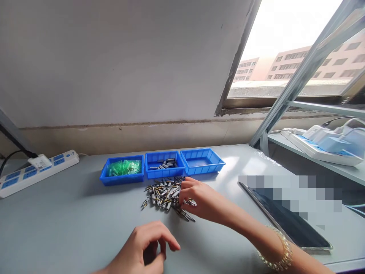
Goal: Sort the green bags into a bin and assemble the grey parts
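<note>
A heap of small metal pins and spacer-like parts (167, 194), silvery with some brass-coloured bits, lies on the grey table (71, 228). My right hand (199, 198) reaches into the heap's right side, fingers bent down and closed together among the pieces. Whatever its fingertips grip is hidden. Nearer to me, my left hand (151, 243) hovers over the table, fingers loosely curved and thumb apart, with nothing between them. Just behind the heap, the middle blue bin (165, 174) contains several silvery metal pieces (167, 163).
Left of the middle bin, a blue bin (122, 179) holds green plastic bags (125, 167); to its right is another blue bin (203, 167) with a bare floor. A dark tablet (288, 217) lies at right. Power strips (40, 171) and a metal rack post (285, 99) flank the area.
</note>
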A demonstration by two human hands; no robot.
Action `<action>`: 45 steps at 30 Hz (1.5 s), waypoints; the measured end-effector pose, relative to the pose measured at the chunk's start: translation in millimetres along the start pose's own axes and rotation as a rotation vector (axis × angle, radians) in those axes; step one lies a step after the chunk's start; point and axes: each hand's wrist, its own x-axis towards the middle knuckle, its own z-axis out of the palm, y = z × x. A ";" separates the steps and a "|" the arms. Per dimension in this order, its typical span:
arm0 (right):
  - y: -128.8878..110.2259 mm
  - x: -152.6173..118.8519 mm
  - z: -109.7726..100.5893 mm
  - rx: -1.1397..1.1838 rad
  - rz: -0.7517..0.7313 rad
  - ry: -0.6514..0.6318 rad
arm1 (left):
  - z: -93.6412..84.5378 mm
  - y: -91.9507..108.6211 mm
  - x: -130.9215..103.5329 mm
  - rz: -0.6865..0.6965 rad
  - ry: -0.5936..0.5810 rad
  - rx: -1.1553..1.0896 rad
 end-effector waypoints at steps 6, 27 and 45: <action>-2.3 -0.6 0.9 -0.083 0.004 -0.034 | -0.7 4.7 1.4 -0.020 -0.013 0.034; -28.9 -11.1 2.3 0.446 -0.063 0.256 | 5.1 -20.5 2.2 -0.251 0.055 -0.548; -35.1 -5.0 15.2 0.823 0.032 0.314 | -5.1 3.6 2.4 -0.171 0.250 -0.688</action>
